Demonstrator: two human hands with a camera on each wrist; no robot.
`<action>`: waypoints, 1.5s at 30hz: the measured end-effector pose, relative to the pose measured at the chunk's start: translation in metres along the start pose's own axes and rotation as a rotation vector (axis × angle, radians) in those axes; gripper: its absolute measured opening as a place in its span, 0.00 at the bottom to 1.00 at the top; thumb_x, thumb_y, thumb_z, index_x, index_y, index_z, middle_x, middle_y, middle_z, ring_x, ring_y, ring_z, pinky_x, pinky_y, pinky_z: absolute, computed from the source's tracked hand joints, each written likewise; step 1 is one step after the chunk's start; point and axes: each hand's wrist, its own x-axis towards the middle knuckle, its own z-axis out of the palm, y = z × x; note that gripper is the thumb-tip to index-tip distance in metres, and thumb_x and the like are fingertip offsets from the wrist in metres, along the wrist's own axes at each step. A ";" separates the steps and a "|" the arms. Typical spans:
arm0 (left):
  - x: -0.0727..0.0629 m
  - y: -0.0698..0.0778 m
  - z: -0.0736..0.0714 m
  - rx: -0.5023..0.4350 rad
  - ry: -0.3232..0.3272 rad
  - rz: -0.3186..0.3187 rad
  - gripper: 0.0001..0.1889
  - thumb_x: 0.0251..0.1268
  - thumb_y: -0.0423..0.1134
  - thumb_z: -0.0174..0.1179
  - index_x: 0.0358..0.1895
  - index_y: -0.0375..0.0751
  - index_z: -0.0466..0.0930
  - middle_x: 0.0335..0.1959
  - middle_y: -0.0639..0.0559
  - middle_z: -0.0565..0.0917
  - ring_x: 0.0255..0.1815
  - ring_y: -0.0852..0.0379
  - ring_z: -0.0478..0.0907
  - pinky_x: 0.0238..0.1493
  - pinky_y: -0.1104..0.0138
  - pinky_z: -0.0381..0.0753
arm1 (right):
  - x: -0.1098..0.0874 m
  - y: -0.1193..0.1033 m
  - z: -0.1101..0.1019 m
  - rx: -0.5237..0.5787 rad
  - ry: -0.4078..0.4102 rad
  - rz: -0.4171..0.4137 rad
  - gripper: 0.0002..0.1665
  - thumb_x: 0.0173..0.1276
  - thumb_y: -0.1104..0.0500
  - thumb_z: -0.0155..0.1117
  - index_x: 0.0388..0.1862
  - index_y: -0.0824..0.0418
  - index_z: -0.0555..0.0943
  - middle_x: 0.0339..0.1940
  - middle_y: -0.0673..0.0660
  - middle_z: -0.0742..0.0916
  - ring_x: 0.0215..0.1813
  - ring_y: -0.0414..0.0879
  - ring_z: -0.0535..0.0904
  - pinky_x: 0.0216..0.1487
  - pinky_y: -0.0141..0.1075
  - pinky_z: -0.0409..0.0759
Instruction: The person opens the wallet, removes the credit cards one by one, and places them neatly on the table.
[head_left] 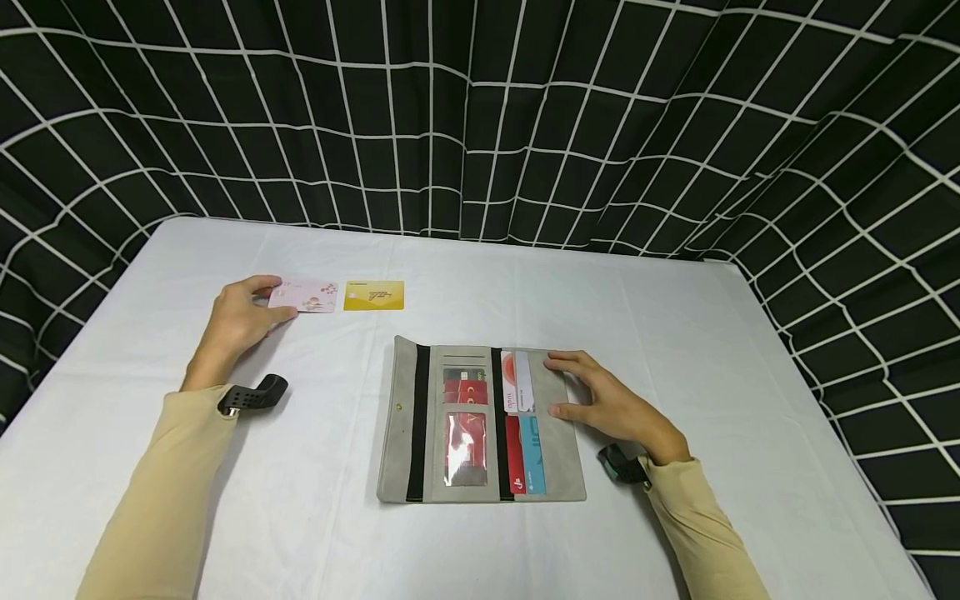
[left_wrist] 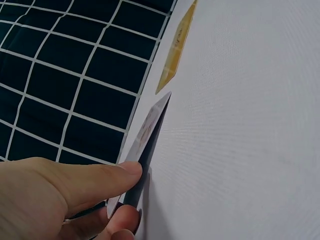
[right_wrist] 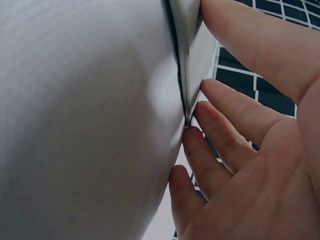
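At the back left of the table, my left hand (head_left: 238, 318) pinches a pink bank card (head_left: 309, 294) by its left end. In the left wrist view the card (left_wrist: 145, 131) is tilted, its near end between thumb and fingers and raised off the cloth. A grey wallet (head_left: 564, 467) lies spread flat in the middle, with several cards in its slots and red items behind a clear window. On the wallet's right edge rest the fingers of my right hand (head_left: 611, 402). Those fingers are spread, and the right wrist view shows them touching the wallet edge (right_wrist: 186, 95).
A yellow card (head_left: 374, 295) lies flat just right of the pink one. White cloth (head_left: 300, 517) covers the table. Black curtains with a white grid (head_left: 420, 117) stand behind and to the sides. Both wrists wear black straps with a camera (head_left: 255, 395).
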 end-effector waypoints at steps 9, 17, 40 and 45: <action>-0.003 0.005 -0.002 0.035 0.032 0.039 0.33 0.64 0.37 0.62 0.70 0.29 0.65 0.61 0.24 0.72 0.65 0.28 0.64 0.66 0.39 0.60 | 0.000 0.000 0.000 -0.005 0.001 0.003 0.43 0.63 0.57 0.72 0.74 0.64 0.66 0.76 0.61 0.65 0.75 0.60 0.60 0.73 0.61 0.60; -0.010 0.024 -0.007 -0.011 0.040 0.146 0.29 0.64 0.36 0.63 0.68 0.34 0.69 0.57 0.32 0.78 0.39 0.55 0.79 0.43 0.66 0.73 | 0.001 -0.001 0.000 -0.015 0.000 0.004 0.43 0.63 0.56 0.72 0.74 0.64 0.66 0.76 0.61 0.64 0.75 0.60 0.60 0.73 0.61 0.60; -0.027 0.065 0.014 -0.116 -0.025 0.277 0.23 0.64 0.32 0.64 0.62 0.36 0.76 0.54 0.36 0.81 0.36 0.62 0.79 0.31 0.76 0.74 | 0.001 0.000 0.000 -0.013 -0.001 0.006 0.43 0.63 0.56 0.72 0.74 0.64 0.66 0.76 0.61 0.65 0.74 0.60 0.60 0.74 0.61 0.60; -0.031 0.074 0.024 -0.128 -0.055 0.308 0.22 0.63 0.32 0.65 0.62 0.37 0.77 0.54 0.36 0.81 0.36 0.56 0.80 0.36 0.75 0.72 | 0.001 0.000 0.000 -0.020 0.001 0.003 0.43 0.63 0.56 0.72 0.74 0.64 0.66 0.76 0.61 0.65 0.74 0.60 0.60 0.74 0.61 0.59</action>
